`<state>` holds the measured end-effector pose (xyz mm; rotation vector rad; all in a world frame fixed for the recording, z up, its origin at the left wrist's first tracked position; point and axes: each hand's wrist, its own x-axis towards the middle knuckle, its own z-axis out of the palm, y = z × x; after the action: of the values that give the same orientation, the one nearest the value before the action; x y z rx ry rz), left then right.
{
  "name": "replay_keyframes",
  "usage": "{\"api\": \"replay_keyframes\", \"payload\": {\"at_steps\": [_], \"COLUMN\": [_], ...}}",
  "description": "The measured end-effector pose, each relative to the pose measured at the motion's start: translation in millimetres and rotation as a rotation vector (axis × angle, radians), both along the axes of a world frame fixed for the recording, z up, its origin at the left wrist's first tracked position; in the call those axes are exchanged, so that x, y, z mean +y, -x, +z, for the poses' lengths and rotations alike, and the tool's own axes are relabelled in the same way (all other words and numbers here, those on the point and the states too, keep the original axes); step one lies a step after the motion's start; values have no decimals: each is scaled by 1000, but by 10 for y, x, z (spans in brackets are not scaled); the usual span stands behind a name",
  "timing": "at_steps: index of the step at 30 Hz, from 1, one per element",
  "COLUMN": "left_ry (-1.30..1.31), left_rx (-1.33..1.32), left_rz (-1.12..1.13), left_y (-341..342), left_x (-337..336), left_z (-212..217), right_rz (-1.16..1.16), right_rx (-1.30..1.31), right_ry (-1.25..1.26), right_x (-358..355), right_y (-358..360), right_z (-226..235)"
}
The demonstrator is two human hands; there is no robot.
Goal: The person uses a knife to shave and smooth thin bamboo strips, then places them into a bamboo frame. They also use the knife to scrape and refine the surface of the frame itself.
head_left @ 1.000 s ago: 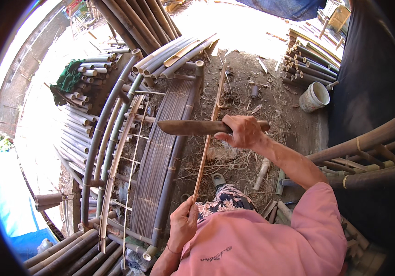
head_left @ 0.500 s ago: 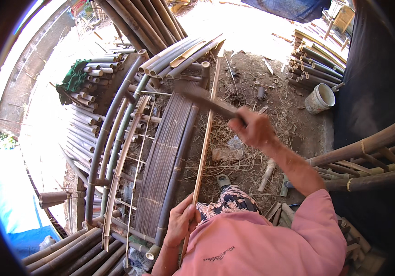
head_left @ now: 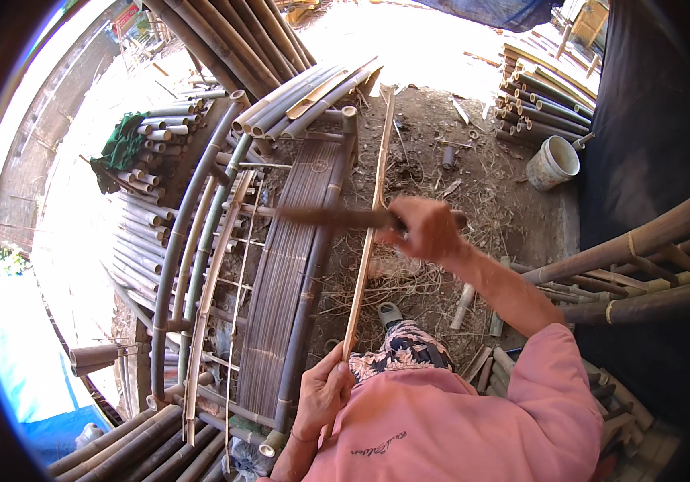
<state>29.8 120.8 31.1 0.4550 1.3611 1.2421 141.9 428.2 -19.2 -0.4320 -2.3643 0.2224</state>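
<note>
My left hand (head_left: 326, 392) is closed around the lower part of a long split bamboo strip (head_left: 361, 291), which runs away from me, nearly upright in the picture. In my right hand (head_left: 425, 228) is the handle of a machete (head_left: 330, 218). Its dark blade is blurred by motion and reaches left over the strip, almost level. Whether the edge touches the strip I cannot tell. Left of the strip stands a bamboo bench (head_left: 277, 309) with a dark slatted seat. The strip's lowest end is partly hidden by my left hand and the pink shirt.
Stacked bamboo poles (head_left: 146, 241) lie beyond the bench, with thicker poles (head_left: 212, 40) at the far left. A white bucket (head_left: 555, 163) stands at right near more cut poles (head_left: 542, 104). Shavings (head_left: 409, 277) litter the ground. A bamboo frame (head_left: 634, 289) juts in from the right.
My right hand has come down toward me, and the machete has swung from slanting up-left to nearly level across the strip. My left hand keeps its grip. The view has shifted slightly.
</note>
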Motion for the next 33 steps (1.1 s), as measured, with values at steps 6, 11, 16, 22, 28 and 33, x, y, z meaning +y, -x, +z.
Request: {"api": "replay_keyframes", "payload": {"at_steps": [6,11,16,22,28,33], "left_ry": [-7,25,24,43,129,199], "left_rx": [33,-107,-48,-32,-60,308], "left_rz": [-36,-43,-37,-26,-64,-67], "left_y": [47,4,34,-11,0,-17], "left_x": [-70,-163,-124,-337,-716,-432], "left_z": [35,-7,50,26,-34,-191], "right_rz": [92,-209,-138,-306,-447,-106], "right_rx": [-8,-143,-117,-100,122,447], "right_ry": [119,187,147,186,680,1064], "right_x": [-188,331,199,639,1237,462], "right_y": [-52,-215,-148,-251,-655,-25], "right_z": [128,68,118,48,329,473]}}
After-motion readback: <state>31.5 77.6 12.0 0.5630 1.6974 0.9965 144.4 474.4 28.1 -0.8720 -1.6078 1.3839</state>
